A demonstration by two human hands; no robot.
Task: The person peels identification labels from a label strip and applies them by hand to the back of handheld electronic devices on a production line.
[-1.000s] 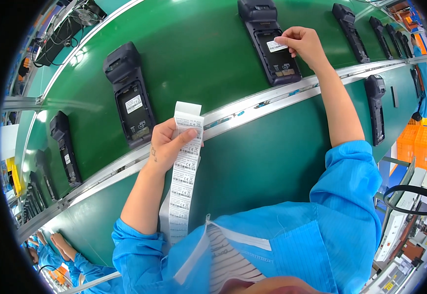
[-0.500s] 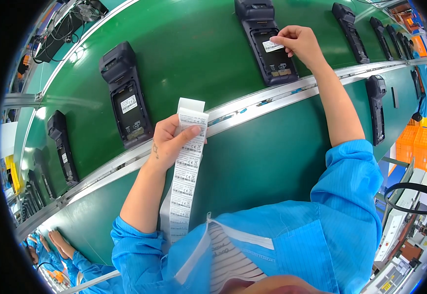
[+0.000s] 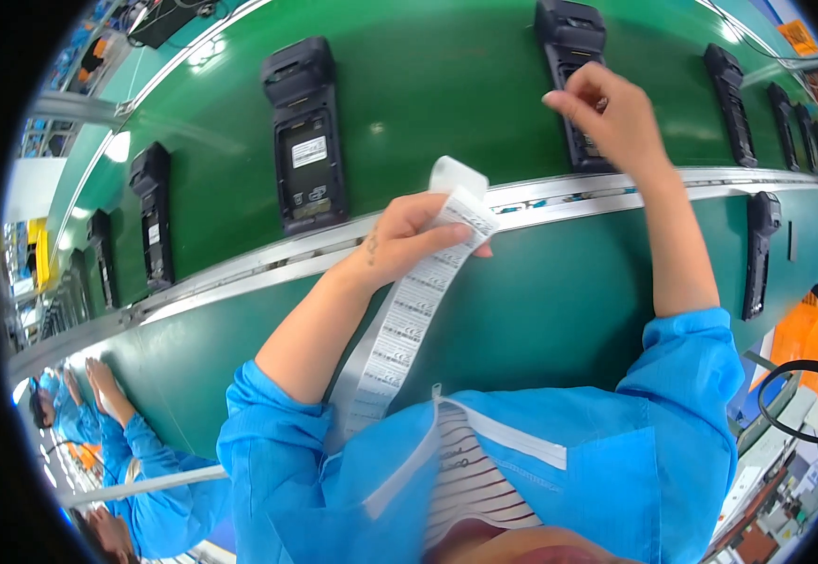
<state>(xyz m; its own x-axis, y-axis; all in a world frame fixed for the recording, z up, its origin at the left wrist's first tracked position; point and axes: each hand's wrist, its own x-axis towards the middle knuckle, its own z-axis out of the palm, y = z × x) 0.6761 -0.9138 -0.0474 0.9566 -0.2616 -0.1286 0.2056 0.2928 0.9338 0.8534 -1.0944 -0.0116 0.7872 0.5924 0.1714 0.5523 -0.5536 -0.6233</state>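
Note:
A long strip of white printed labels (image 3: 409,305) is gripped by my left hand (image 3: 409,235), thumb on its printed face. Its upper end curls over beyond my fingers, and the lower part hangs toward my jacket. My right hand (image 3: 615,117) hovers over the handheld terminal (image 3: 570,28) at the right, thumb and fingers drawn together, with no label showing at their tips. That hand hides much of the terminal's open back. Left of it lies another handheld terminal (image 3: 305,94), back open, with a white label (image 3: 309,151) inside its recess.
More dark terminals lie along the green belt (image 3: 428,85) on both sides. A metal rail (image 3: 559,195) edges the belt. One terminal (image 3: 761,254) rests on the near green table at right. Co-workers in blue (image 3: 169,493) sit at lower left.
The view has swung left, so the terminals sit farther right. My right hand has drawn back from the recess, and the label its fingers were on is hidden. My left hand still holds the strip.

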